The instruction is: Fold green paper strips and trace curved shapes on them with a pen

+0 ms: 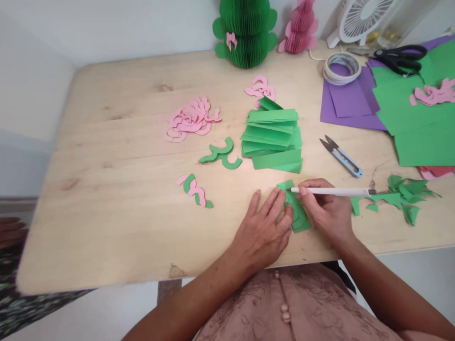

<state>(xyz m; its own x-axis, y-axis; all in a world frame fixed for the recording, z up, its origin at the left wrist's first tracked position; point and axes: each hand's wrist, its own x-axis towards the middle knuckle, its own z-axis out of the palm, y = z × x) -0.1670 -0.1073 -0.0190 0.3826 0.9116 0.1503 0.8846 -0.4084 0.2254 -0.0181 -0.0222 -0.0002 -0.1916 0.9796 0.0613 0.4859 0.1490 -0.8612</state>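
Observation:
My right hand (329, 213) is closed round a white pen (337, 191), its tip on a small green paper piece (299, 219) near the table's front edge. A curved outline shows on that paper. My left hand (265, 227) lies on the paper's left side, fingers spread and pressing it down. Behind it is a stack of folded green strips (272, 135). Left of the stack lie curved green cutouts (222, 152), a pile of pink cutouts (194, 118) and an interlaced pink and green piece (195, 190).
Blue snips (343, 157) and green scraps (398, 195) lie to the right. Farther back are a tape roll (341, 69), black scissors (401, 58), purple paper (350, 102), green sheets (423, 128), paper ornaments (247, 33) and a small fan (364, 19). Another person's hand (12, 232) shows at far left.

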